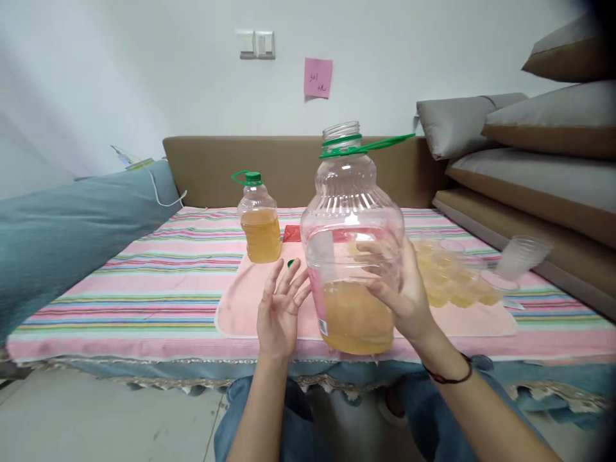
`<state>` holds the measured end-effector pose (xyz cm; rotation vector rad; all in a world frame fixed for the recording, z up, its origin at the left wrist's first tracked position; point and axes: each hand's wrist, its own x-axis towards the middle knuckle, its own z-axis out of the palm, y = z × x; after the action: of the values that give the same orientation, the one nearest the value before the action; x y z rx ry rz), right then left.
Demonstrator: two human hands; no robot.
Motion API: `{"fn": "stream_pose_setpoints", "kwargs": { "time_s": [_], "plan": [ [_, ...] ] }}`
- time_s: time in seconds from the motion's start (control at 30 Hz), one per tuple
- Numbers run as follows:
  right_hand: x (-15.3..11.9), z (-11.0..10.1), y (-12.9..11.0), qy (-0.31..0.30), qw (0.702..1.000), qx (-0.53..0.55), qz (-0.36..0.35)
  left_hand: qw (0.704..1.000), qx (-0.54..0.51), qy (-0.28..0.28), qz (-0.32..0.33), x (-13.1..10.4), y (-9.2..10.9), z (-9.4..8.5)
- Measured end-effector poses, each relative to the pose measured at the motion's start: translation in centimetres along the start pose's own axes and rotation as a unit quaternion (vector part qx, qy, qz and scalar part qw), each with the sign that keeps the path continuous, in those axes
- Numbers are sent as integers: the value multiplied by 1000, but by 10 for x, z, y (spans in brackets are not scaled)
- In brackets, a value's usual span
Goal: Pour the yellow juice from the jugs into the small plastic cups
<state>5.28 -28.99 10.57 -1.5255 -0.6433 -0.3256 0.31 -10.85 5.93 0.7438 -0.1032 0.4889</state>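
Right hand gripping a half-full bottle, left hand spreading its fingers beside it

The right hand (pixel 411 298) is gripping the large clear plastic bottle (pixel 356 321) by its right side, and some of its fingers are showing through the plastic. The bottle is standing nearly upright in that grasp, in front of the pink mat (pixel 235 314), with amber liquid filling its lower part. Its threaded neck is showing bare, and a green carry handle (pixel 385 144) is jutting rightward from the collar. The left hand (pixel 282 317) is holding nothing; its palm is facing up and its fingers are spreading just beside the bottle, though whether the fingertips are touching it I cannot tell.

Behind the left hand, a green cap (pixel 290 263) is lying on the mat. A second bottle (pixel 261 234), capped in green and also containing amber liquid, is standing farther back, near a red packet (pixel 291 233). To the right, clear plastic cups (pixel 440 279) of amber liquid are standing close together, and a nested stack of cups (pixel 522 258) is leaning beside them. A striped cloth (pixel 139 276) is lying under the mat.
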Motion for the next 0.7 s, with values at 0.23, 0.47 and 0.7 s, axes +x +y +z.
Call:
{"fn": "stream_pose_setpoints", "kwargs": {
  "time_s": [0.23, 0.47, 0.7],
  "plan": [
    [19, 92, 59, 1, 994, 100, -35, 937, 90, 338, 17, 14, 25, -39],
    [28, 164, 107, 2, 982, 188, -18, 916, 149, 371, 13, 17, 23, -62],
    [29, 193, 132, -30, 981, 192, -25, 889, 187, 415, 37, 19, 22, -73]
  ]
}}
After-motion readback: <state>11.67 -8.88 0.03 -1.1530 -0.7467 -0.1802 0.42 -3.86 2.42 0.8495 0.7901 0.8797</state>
